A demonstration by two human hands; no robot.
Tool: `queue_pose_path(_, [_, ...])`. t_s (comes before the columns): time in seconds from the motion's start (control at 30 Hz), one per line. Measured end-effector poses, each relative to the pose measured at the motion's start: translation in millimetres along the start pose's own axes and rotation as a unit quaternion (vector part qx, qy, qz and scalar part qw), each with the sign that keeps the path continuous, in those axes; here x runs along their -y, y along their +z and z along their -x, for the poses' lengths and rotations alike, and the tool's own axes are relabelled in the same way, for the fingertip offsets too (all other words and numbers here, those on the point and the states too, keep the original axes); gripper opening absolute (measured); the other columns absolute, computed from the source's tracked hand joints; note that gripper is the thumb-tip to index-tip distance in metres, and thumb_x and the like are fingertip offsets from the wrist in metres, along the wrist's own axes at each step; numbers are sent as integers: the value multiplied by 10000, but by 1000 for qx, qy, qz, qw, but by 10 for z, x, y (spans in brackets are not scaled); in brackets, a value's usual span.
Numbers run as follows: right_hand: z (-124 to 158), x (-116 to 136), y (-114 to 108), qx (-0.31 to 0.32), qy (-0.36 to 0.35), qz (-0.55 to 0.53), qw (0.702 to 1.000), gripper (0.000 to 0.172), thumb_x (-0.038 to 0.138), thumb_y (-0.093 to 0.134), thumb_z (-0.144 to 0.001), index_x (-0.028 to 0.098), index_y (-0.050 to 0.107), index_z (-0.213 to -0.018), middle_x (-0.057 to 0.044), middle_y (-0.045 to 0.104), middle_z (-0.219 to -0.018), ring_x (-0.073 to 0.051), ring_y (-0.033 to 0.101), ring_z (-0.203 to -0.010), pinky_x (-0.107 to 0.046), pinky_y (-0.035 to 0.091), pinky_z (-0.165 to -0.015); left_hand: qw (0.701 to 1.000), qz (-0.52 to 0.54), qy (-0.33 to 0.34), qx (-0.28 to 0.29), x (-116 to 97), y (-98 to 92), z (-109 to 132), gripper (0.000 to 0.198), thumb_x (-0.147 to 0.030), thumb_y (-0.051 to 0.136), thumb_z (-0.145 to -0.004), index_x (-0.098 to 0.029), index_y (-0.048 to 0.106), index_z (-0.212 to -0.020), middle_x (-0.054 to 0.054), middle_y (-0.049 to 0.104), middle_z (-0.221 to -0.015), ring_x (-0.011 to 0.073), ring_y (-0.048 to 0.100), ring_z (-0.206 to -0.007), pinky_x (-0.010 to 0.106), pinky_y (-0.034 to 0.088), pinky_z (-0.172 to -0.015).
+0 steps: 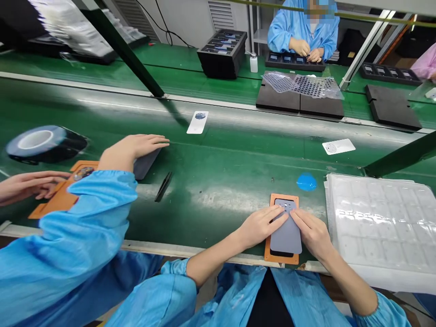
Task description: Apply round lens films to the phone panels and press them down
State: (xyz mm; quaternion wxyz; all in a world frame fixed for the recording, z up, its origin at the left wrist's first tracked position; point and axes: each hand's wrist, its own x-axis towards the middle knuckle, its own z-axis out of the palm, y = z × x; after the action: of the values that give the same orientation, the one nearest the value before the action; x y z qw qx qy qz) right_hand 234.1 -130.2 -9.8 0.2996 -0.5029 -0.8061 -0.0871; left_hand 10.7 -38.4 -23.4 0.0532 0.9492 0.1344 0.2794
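A grey phone back panel point(285, 234) with camera holes at its top end lies over a black phone-shaped part in an orange fixture point(272, 259). The panel sits slightly askew, its lower right corner past the fixture's side. My left hand point(260, 227) grips the panel's upper left edge, fingers reaching over its top near the camera holes. On the opposite side, my right hand point(311, 231) pinches the upper right edge. Both sets of fingertips almost meet at the camera end. The thumbs are partly hidden.
Stacked clear plastic trays point(381, 218) stand right, near a blue round film point(307, 181). Black tweezers point(163, 186) lie left, beside a co-worker's arms, another orange fixture point(63, 200) and a tape roll point(44, 143). Green posts rise from the bench; another person works opposite.
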Motion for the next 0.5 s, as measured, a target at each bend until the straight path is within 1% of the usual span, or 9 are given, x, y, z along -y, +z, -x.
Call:
queue_pose_path(0.07, [66, -57, 65, 11, -4, 14, 1000, 498, 46, 458, -963, 173, 537, -1437, -115, 743, -1153, -217, 715, -1078, -349, 595, -971, 1000, -15, 7, 15, 12, 23, 2, 342, -84, 433, -1011, -102, 545, -1334, 181, 666, -1274, 262, 659, -1205, 386, 588, -985])
queue_pose_path(0.17, [119, -126, 81, 29, -14, 12, 999, 475, 43, 477, -964, 152, 557, -1419, -121, 739, -1176, -222, 705, -1110, -355, 586, -998, 999, -27, 11, 28, 22, 42, 17, 328, -81, 431, -1007, -95, 545, -1314, 174, 677, -1253, 256, 670, -1183, 371, 598, -958])
queue_pose_path(0.27, [147, -161, 72, 46, -35, 16, 998, 421, 30, 505, -956, 122, 604, -1354, -133, 731, -1195, -232, 696, -1131, -360, 589, -995, 999, -40, 5, 21, 33, 57, 22, 266, -94, 451, -1000, -99, 587, -1227, 146, 703, -1198, 243, 706, -1097, 360, 607, -929])
queue_pose_path(0.33, [158, -178, 82, 58, -41, 26, 997, 400, 32, 512, -955, 124, 621, -1329, -131, 732, -1197, -235, 698, -1126, -365, 593, -986, 999, -40, -4, 22, 42, 59, 11, 234, -98, 460, -983, -100, 613, -1160, 140, 712, -1162, 244, 714, -1058, 368, 603, -928])
queue_pose_path(0.4, [159, -190, 107, 73, -40, 39, 996, 403, 35, 503, -956, 135, 627, -1326, -126, 729, -1207, -234, 696, -1129, -371, 591, -985, 998, -38, -16, 45, 48, 50, -4, 234, -111, 466, -960, -93, 622, -1134, 164, 697, -1172, 269, 694, -1099, 395, 586, -955])
queue_pose_path(0.5, [141, -191, 153, 110, -35, 64, 991, 436, 33, 460, -950, 124, 615, -1347, -137, 687, -1297, -247, 655, -1204, -394, 565, -1025, 993, -42, -24, 111, 44, 30, -12, 293, -171, 511, -927, -75, 611, -1185, 224, 627, -1288, 330, 608, -1244, 452, 525, -1041])
